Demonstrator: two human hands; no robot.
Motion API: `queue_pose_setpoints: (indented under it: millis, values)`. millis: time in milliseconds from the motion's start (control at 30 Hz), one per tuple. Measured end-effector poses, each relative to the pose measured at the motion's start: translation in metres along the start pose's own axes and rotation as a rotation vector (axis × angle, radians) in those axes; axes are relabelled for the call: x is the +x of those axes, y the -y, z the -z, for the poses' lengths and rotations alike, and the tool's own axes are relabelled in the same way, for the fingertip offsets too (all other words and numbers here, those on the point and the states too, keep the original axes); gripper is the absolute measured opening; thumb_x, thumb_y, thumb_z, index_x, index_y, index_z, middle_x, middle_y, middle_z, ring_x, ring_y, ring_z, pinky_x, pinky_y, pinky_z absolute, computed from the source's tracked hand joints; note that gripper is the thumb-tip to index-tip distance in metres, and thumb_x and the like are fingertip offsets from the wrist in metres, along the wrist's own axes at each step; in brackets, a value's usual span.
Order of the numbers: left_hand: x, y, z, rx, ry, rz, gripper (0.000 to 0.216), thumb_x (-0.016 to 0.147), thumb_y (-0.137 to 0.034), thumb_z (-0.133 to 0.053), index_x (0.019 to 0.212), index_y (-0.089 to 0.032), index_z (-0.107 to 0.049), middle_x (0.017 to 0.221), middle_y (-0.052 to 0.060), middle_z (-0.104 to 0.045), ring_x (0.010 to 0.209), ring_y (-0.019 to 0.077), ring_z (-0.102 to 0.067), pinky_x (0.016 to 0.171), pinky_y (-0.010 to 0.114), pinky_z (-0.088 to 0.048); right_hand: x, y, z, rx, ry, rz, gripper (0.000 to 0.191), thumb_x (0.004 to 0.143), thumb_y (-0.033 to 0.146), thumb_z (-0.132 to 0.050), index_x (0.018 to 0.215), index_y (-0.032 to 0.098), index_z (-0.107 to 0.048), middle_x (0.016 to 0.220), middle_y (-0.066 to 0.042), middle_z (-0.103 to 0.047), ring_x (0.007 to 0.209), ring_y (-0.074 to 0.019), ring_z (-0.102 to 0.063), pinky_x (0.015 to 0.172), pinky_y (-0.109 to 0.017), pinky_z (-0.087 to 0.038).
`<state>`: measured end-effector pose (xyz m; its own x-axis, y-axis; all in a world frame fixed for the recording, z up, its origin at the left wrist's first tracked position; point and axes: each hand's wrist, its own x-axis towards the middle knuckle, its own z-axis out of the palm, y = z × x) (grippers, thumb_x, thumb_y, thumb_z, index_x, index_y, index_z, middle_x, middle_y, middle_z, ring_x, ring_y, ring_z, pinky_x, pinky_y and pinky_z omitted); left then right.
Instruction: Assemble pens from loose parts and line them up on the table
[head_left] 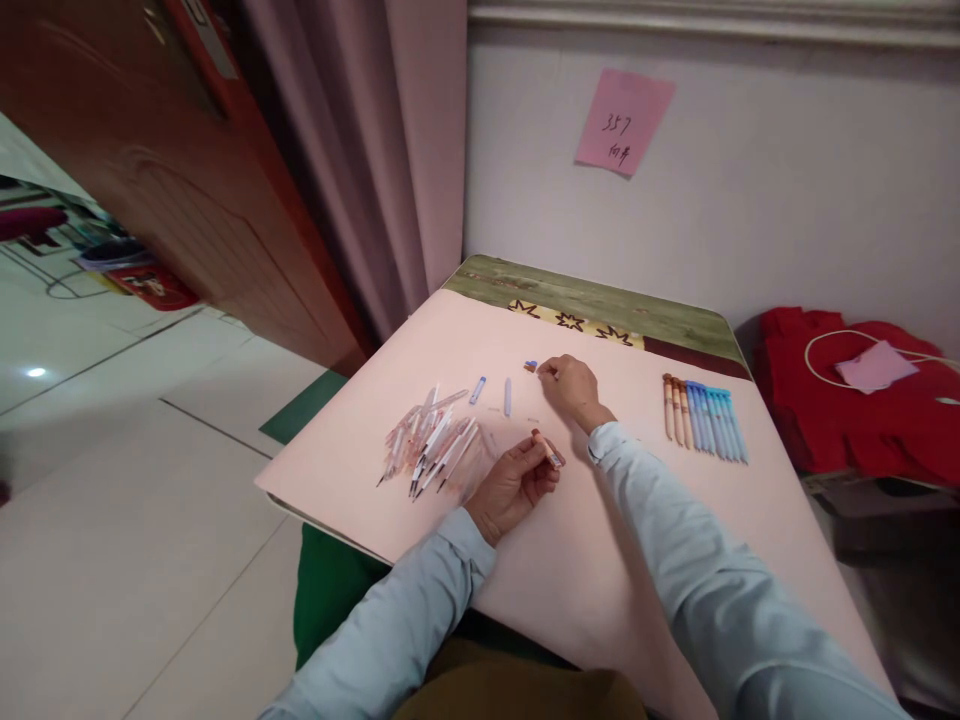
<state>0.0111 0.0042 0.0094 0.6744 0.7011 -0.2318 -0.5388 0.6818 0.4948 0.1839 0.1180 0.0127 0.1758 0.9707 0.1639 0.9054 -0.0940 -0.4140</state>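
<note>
My left hand (517, 485) is closed around a short pen barrel (547, 450) with a brown end, held tilted just above the table. Farther forward, my right hand (574, 388) has thumb and fingers pinched together at a few small blue and brown pen parts (531, 366); whether one is between the fingertips is too small to tell. Near the hands lie a blue-ended pen barrel (478, 390) and a pale lilac pen part (508, 397). To the left is a loose heap of white pen refills (442, 450) mixed with clear tubes.
A row of pens (705, 418) with brown, blue and light-blue tops lies at the right of the pale table (600, 560). Beyond the right edge is red cloth (832, 400) with a white cable. A curtain (420, 150) and wooden door (225, 200) stand at the left.
</note>
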Motion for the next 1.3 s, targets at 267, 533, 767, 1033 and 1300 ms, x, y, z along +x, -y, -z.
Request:
queue_pose_setpoints:
  millis: [267,533,767,1033,1300]
  values:
    - [-0.011,-0.002,-0.001,0.191,0.330,0.245,0.031,0.075,-0.035,-0.081,0.081,-0.012,-0.061,0.075,0.006,-0.067,0.054,0.0115,-0.063,0.047,0.020,-0.051,-0.005,0.023,-0.008,0.214,0.160,0.478,0.024,0.087,0.024,-0.061,0.108,0.023,-0.073,0.111,-0.004,-0.070,0.094,-0.0167,-0.064,0.087,-0.028,-0.047]
    - [-0.009,-0.003,0.000,0.199,0.319,0.231,0.034,0.073,-0.037,-0.082,0.082,-0.011,-0.062,0.075,0.006,-0.068,0.054,0.0119,-0.063,0.047,0.020,-0.051,0.000,0.065,-0.014,-0.072,0.320,0.645,0.034,0.095,0.027,-0.051,0.127,0.026,-0.065,0.133,-0.006,-0.059,0.101,-0.0189,-0.064,0.087,-0.030,-0.046]
    - [-0.010,-0.004,0.000,0.202,0.340,0.248,0.035,0.074,-0.038,-0.081,0.082,-0.012,-0.060,0.078,0.007,-0.068,0.055,0.0117,-0.064,0.049,0.020,-0.052,0.000,0.049,0.001,-0.138,0.352,0.651,0.025,0.096,0.024,-0.050,0.110,0.023,-0.071,0.127,-0.007,-0.062,0.096,-0.0186,-0.064,0.083,-0.030,-0.045]
    - [-0.009,-0.004,-0.001,0.220,0.331,0.254,0.035,0.074,-0.038,-0.081,0.083,-0.011,-0.061,0.078,0.006,-0.067,0.056,0.0115,-0.065,0.051,0.021,-0.052,0.002,0.039,0.010,-0.152,0.328,0.605,0.022,0.093,0.019,-0.052,0.103,0.021,-0.072,0.115,-0.007,-0.067,0.091,-0.0182,-0.063,0.079,-0.027,-0.043]
    - [-0.009,-0.003,0.002,0.199,0.357,0.243,0.034,0.076,-0.038,-0.081,0.085,-0.011,-0.062,0.079,0.007,-0.068,0.057,0.0119,-0.065,0.052,0.021,-0.054,0.005,0.046,0.004,-0.128,0.296,0.553,0.024,0.096,0.023,-0.050,0.105,0.024,-0.072,0.113,-0.005,-0.069,0.097,-0.0179,-0.064,0.080,-0.026,-0.043]
